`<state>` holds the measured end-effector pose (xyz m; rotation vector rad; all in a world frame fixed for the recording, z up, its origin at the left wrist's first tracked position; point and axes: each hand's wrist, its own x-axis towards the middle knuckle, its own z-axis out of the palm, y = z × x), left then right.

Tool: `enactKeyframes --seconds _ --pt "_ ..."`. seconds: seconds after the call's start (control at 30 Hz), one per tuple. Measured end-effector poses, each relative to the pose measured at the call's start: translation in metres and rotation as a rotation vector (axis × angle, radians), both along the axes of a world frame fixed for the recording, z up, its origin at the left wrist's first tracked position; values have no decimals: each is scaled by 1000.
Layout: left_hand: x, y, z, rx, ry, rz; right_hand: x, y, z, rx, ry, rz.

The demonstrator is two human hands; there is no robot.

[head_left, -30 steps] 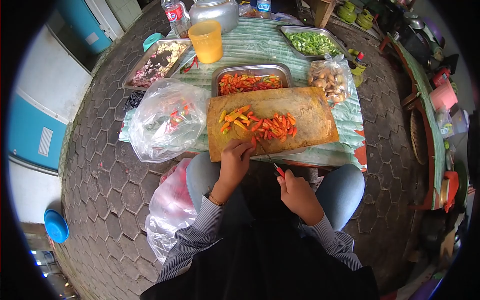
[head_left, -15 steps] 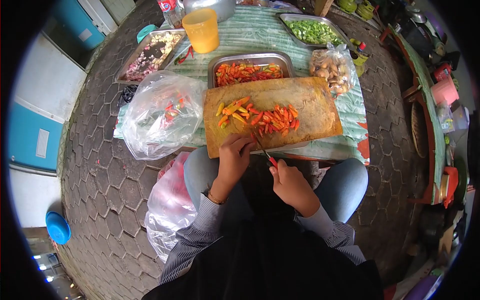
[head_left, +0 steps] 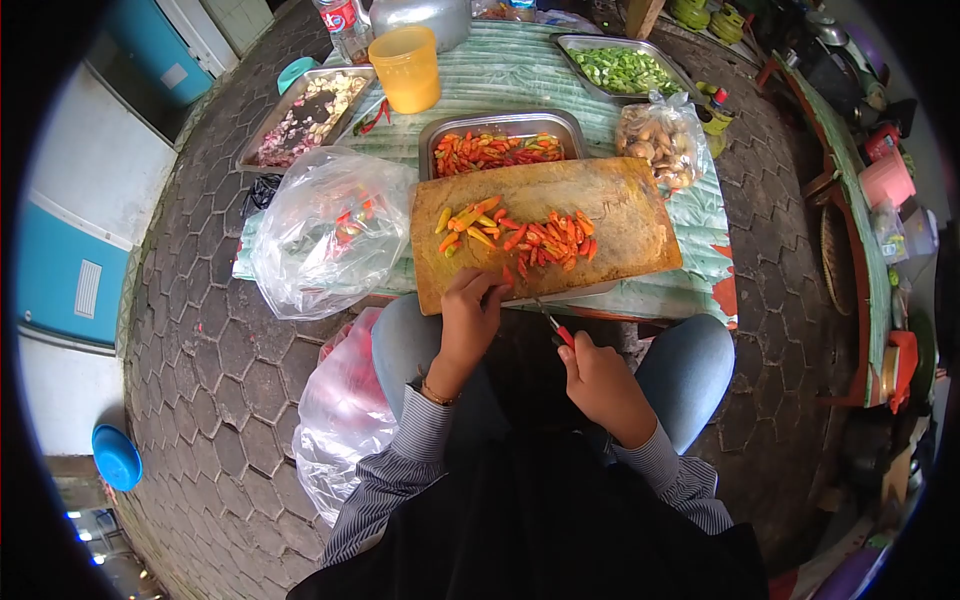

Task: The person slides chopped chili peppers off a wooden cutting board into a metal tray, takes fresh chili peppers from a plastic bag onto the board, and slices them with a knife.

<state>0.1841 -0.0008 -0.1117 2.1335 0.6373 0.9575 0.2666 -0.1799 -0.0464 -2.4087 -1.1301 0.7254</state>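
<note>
A worn wooden cutting board (head_left: 630, 215) lies at the near edge of the table, with a pile of small red chilies (head_left: 548, 240) and several yellow-orange ones (head_left: 470, 222) on it. At the board's near edge my left hand (head_left: 468, 318) is closed, its fingertips pinching a small red chili (head_left: 507, 277). My right hand (head_left: 605, 388) grips the red handle of a knife (head_left: 562, 330). The blade points up and left, its tip by the board's near edge, a short way right of my left fingertips.
Behind the board stands a metal tray of chilies (head_left: 430, 135). A clear plastic bag (head_left: 310, 260) is on the left, a bag of mushrooms (head_left: 660, 145) on the right. Farther back are a tray of chopped greens (head_left: 590, 90), a tray of cut onions (head_left: 262, 130) and an orange container (head_left: 408, 75).
My right hand has drawn the knife right and toward me, away from my left fingertips. My left hand keeps nearly the same place on the board. The view has shifted slightly.
</note>
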Motion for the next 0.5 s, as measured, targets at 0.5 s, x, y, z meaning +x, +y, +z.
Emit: enactKeyframes --seconds 0.5 --pt "0 -3 2 -6 -12 -9 2 23 -25 74 110 28"
